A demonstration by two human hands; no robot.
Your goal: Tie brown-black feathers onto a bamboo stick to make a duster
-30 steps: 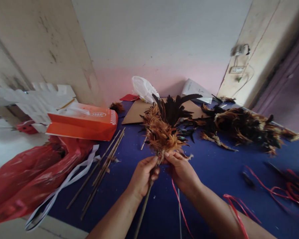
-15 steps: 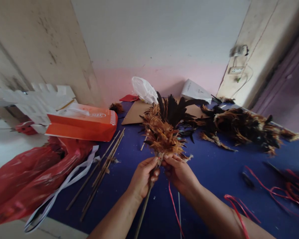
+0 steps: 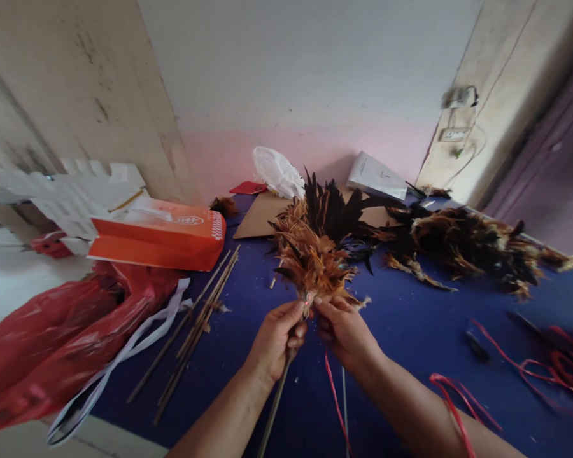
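Note:
A feather duster of brown and black feathers on a thin wooden stick lies pointing away from me over the blue table. My left hand is closed around the stick just below the feathers, thumb pressed at the binding. Close beside it, my right hand is pinched at the base of the feathers. From under its fingers hangs a red string; its held end is hidden. A little red shows at the binding between my thumbs.
Several bare sticks lie left of my hands, near a red plastic bag and an orange paper bag. Loose feathers are heaped at the right. More red string lies at right; cardboard is behind the duster.
Both hands keep their places at the duster's neck. The black feathers have shifted and fanned slightly, and the red at the binding shows more clearly. The hanging string has moved slightly right.

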